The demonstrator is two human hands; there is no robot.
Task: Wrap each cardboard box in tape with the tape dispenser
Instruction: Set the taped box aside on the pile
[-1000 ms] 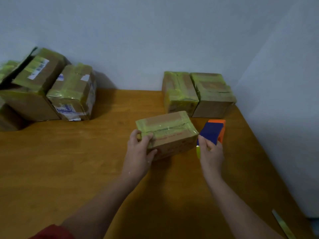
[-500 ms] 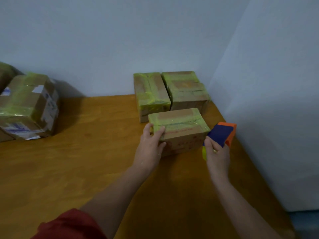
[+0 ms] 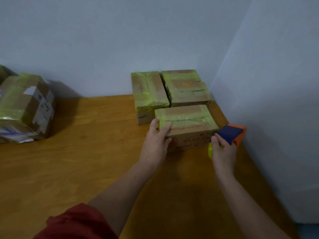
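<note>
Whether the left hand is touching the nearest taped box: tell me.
Touching. The head view shows the left hand gripping the nearest box at its left end, fingers over the top edge and thumb on the front face, with no gap.

Head-worn view, forward and down, close above the table (image 3: 72,169).

We saw a wooden table (image 3: 82,169), orange-brown with darker grain streaks. Its far edge met a pale blue-grey back wall (image 3: 120,40), and its right edge ran close beside a side wall (image 3: 284,83) of the same colour. The two walls joined in a corner above the table's far right end. Shadow lay across the tabletop nearest us. Under the side wall, at the lower right, a darker strip (image 3: 309,230) showed; we could not tell what it was.
</note>
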